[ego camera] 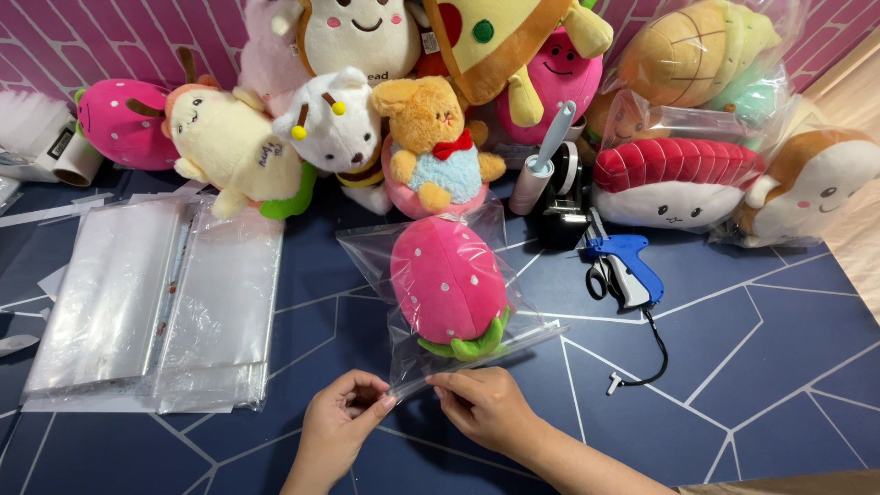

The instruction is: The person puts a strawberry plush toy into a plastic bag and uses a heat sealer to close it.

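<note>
- Left hand (pixel 341 417): fingers pinched on the near open edge of a clear plastic bag (pixel 367 252).
- Right hand (pixel 486 403): fingertips gripping the same edge, just beside the left.
- Pink strawberry plush (pixel 446 280): inside the bag, on the dark blue table (pixel 779 367), leaves toward the hands.
- Blue tagging gun (pixel 628 266): right of bag, apart.

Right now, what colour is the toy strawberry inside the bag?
Pink with white dots and green leaves, on the toy strawberry, clearest in the head view.
</note>
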